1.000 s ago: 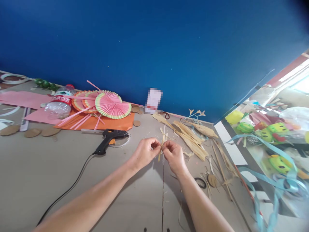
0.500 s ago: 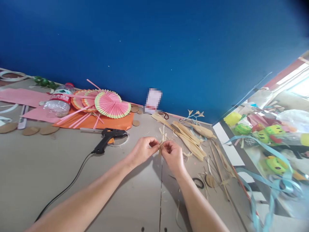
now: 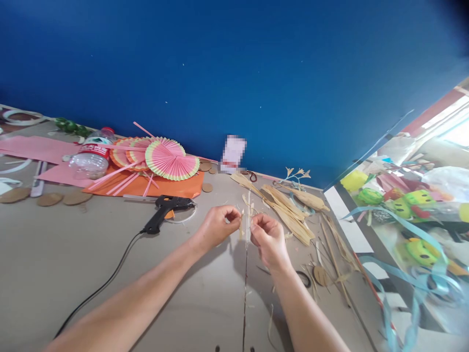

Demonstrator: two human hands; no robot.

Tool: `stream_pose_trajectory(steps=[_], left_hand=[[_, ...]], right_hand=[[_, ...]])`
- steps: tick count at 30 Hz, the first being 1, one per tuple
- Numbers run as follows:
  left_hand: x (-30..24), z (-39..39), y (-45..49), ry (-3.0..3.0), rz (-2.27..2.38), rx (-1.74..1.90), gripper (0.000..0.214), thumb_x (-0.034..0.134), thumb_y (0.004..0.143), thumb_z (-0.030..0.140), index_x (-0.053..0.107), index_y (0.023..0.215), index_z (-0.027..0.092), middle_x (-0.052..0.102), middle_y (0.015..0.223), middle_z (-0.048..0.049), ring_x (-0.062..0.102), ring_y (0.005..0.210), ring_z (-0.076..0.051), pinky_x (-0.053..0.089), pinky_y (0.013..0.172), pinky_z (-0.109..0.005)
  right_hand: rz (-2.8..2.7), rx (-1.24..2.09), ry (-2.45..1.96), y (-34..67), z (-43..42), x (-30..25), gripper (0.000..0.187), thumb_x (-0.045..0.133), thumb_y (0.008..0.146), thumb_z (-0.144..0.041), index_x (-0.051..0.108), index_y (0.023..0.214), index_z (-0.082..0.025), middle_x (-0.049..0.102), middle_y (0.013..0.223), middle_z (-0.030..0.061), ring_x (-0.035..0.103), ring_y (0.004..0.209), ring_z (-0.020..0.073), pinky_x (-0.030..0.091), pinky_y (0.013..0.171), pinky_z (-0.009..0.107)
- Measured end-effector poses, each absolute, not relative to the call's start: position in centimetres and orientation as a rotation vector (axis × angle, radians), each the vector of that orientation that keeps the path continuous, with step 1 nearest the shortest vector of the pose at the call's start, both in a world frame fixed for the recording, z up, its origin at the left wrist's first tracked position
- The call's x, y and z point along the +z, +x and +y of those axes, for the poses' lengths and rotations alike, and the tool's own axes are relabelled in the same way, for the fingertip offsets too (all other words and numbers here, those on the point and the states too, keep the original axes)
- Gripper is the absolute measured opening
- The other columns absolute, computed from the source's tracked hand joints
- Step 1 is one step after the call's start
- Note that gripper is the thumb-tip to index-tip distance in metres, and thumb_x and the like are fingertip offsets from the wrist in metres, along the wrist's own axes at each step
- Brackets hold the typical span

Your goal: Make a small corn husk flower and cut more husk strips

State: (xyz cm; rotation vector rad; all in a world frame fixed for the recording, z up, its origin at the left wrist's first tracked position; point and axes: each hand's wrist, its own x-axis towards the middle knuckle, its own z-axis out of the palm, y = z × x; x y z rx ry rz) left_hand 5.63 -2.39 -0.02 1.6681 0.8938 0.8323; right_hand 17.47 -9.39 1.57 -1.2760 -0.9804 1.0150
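My left hand (image 3: 219,225) and my right hand (image 3: 269,237) are held close together over the grey table (image 3: 73,259), both with fingers pinched. Between them they hold thin pale dried leaf strips (image 3: 245,222) that stand nearly upright. The left hand pinches one strip, the right pinches another just beside it. A pile of dried leaves (image 3: 289,208) lies on the table right behind the right hand. A black glue gun (image 3: 166,209) with its cord lies to the left of my left hand.
Pink folded paper fans (image 3: 166,159) on orange paper (image 3: 146,186), a plastic bottle (image 3: 90,159) and pink sheets lie at back left by the blue wall (image 3: 234,73). Brown cardboard discs (image 3: 47,198) sit at far left. Blue ribbon (image 3: 406,274) and colourful toys are at the right.
My hands have drawn slightly apart, so the leaf strip now shows as two separate strips between them. The view shifted a little.
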Motion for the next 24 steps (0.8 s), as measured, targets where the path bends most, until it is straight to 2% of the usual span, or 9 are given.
stream_pose_trajectory(steps=[3, 8, 11, 13, 15, 16, 18, 20, 24], left_hand=[[0.1, -1.8, 5.5, 1.520, 0.936, 0.792, 0.010, 0.053, 0.061, 0.024, 0.054, 0.061, 0.014, 0.050, 0.052, 0.0036, 0.047, 0.048, -0.009, 0.040, 0.048, -0.020], [0.5, -1.7, 5.2, 1.296, 0.868, 0.727, 0.012, 0.055, 0.063, 0.026, 0.053, 0.061, 0.014, 0.052, 0.054, 0.0026, 0.048, 0.051, -0.008, 0.043, 0.051, -0.020], [0.7, -1.9, 5.0, 1.251, 0.817, 0.730, 0.014, 0.054, 0.066, 0.027, 0.053, 0.061, 0.014, 0.052, 0.056, 0.0015, 0.049, 0.054, -0.008, 0.042, 0.052, -0.020], [0.8, -2.0, 4.9, 1.246, 0.806, 0.728, 0.015, 0.054, 0.066, 0.027, 0.053, 0.061, 0.014, 0.052, 0.057, 0.0010, 0.050, 0.055, -0.009, 0.042, 0.052, -0.020], [1.0, -2.0, 4.9, 1.242, 0.809, 0.724, 0.014, 0.054, 0.066, 0.026, 0.053, 0.061, 0.014, 0.052, 0.057, 0.0009, 0.050, 0.055, -0.009, 0.042, 0.052, -0.020], [1.0, -2.0, 4.9, 1.237, 0.813, 0.720, 0.013, 0.054, 0.065, 0.026, 0.053, 0.060, 0.014, 0.052, 0.057, 0.0010, 0.049, 0.055, -0.009, 0.042, 0.051, -0.020], [1.1, -2.0, 5.0, 1.228, 0.823, 0.710, 0.012, 0.055, 0.064, 0.026, 0.052, 0.061, 0.014, 0.052, 0.057, 0.0014, 0.049, 0.054, -0.009, 0.041, 0.050, -0.019], [1.0, -2.0, 5.1, 1.241, 0.823, 0.699, 0.013, 0.056, 0.063, 0.027, 0.053, 0.062, 0.014, 0.051, 0.056, 0.0017, 0.049, 0.054, -0.009, 0.042, 0.050, -0.020], [0.8, -2.1, 5.1, 1.311, 0.797, 0.687, 0.016, 0.057, 0.064, 0.029, 0.054, 0.062, 0.014, 0.052, 0.057, 0.0016, 0.050, 0.054, -0.009, 0.043, 0.051, -0.021]], right_hand=[[-0.893, 1.156, -1.124, 17.9, -9.4, 2.1, 0.013, 0.057, 0.061, -0.023, 0.046, 0.059, -0.017, 0.036, 0.048, -0.0082, 0.023, 0.035, 0.0022, 0.018, 0.036, 0.018], [-0.974, 1.310, -1.066, 18.8, -9.9, 3.0, 0.019, 0.060, 0.062, -0.030, 0.044, 0.060, -0.018, 0.052, 0.059, -0.0037, 0.037, 0.035, 0.0033, 0.027, 0.036, 0.018], [-1.399, 1.748, -1.048, 19.2, -10.8, 4.0, 0.017, 0.062, 0.062, -0.028, 0.054, 0.072, -0.017, 0.058, 0.061, -0.0008, 0.047, 0.041, 0.0071, 0.035, 0.038, 0.018], [-1.691, 1.972, -1.026, 19.3, -11.2, 4.5, 0.027, 0.064, 0.060, -0.025, 0.059, 0.085, -0.015, 0.061, 0.067, 0.0016, 0.052, 0.048, 0.0095, 0.039, 0.043, 0.020], [-1.766, 1.835, -1.156, 19.2, -11.1, 4.3, 0.019, 0.062, 0.063, -0.026, 0.062, 0.078, -0.014, 0.059, 0.063, 0.0001, 0.050, 0.048, 0.0084, 0.038, 0.045, 0.019], [-1.701, 1.651, -1.262, 19.2, -10.9, 3.9, 0.013, 0.061, 0.065, -0.026, 0.061, 0.069, -0.014, 0.056, 0.057, -0.0017, 0.047, 0.046, 0.0071, 0.035, 0.044, 0.018], [-1.461, 1.282, -1.404, 19.0, -10.1, 3.0, 0.015, 0.059, 0.067, -0.026, 0.054, 0.058, -0.015, 0.047, 0.051, -0.0051, 0.039, 0.044, 0.0051, 0.030, 0.042, 0.016], [-1.251, 1.111, -1.435, 18.9, -9.4, 2.1, 0.013, 0.061, 0.066, -0.025, 0.052, 0.064, -0.016, 0.044, 0.052, -0.0068, 0.035, 0.043, 0.0043, 0.027, 0.041, 0.016], [-1.127, 1.129, -1.447, 18.7, -8.7, 1.1, 0.015, 0.060, 0.066, -0.027, 0.053, 0.075, -0.016, 0.044, 0.053, -0.0076, 0.031, 0.039, 0.0034, 0.022, 0.037, 0.017]])
